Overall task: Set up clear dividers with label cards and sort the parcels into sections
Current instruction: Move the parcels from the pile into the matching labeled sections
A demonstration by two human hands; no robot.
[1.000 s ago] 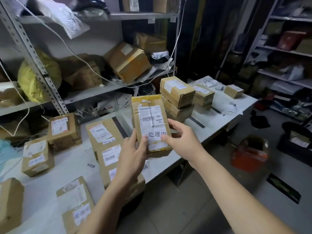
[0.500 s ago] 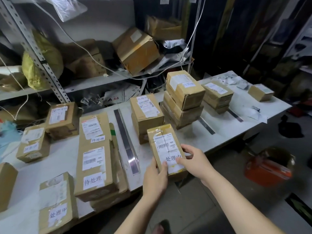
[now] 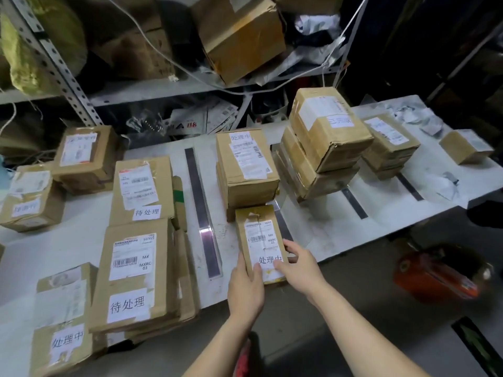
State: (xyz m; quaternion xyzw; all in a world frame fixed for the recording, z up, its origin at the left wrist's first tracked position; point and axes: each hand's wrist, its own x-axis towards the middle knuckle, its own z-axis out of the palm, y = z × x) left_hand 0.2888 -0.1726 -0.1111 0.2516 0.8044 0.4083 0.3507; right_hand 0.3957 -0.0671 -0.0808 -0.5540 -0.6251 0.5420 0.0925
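Both grips clamped on the small parcel (image 3: 261, 242) — left hand (image 3: 246, 289), right hand (image 3: 298, 263) — now lowered from chest height onto the worktop (image 3: 353, 235) at lower centre. Just behind, a matching-label box (image 3: 246, 167) — probably the right section.

free: table front edge (image 3: 340, 240) | blocked: stacked parcels (image 3: 246, 170) behind

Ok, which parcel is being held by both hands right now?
The small parcel at the table's front edge, gripped by left hand and right hand.
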